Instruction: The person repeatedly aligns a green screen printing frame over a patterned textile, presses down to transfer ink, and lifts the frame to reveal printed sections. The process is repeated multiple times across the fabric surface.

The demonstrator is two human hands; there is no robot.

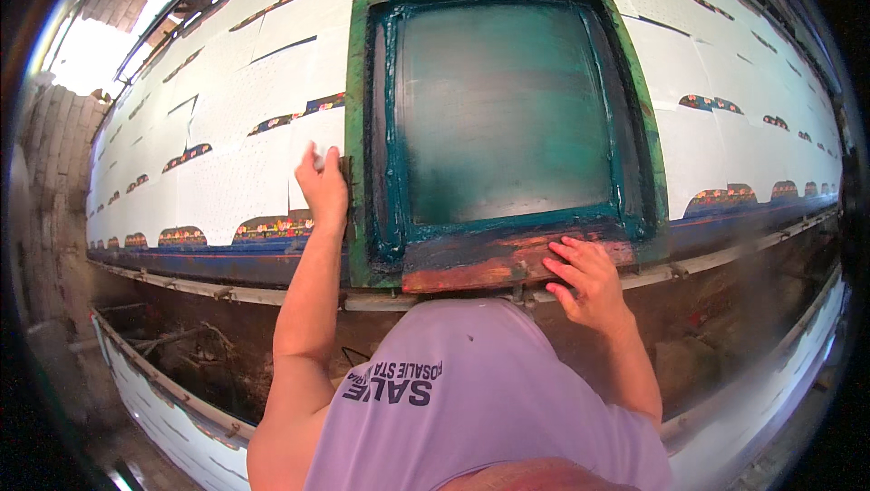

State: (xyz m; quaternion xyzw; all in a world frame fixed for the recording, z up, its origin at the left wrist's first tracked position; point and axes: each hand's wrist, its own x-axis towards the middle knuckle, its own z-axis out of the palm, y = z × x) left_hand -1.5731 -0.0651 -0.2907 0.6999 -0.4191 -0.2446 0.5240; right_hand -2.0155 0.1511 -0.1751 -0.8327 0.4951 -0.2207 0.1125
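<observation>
A large screen-printing frame [358,129], green-edged with a teal ink-covered mesh [503,110], lies flat on a long printing table covered with white fabric pieces [245,101]. My left hand [323,185] grips the frame's left edge. My right hand [584,278] rests with spread fingers on the wooden squeegee [480,264], stained orange and blue, lying along the frame's near edge. Teal ink pools along the inside edges of the frame.
White fabric panels with colourful printed borders [272,226] run along the table in both directions. The table's blue near edge [227,264] and a metal rail [208,290] run below. A second white-covered table [163,400] lies lower left. A brick wall [54,147] stands at left.
</observation>
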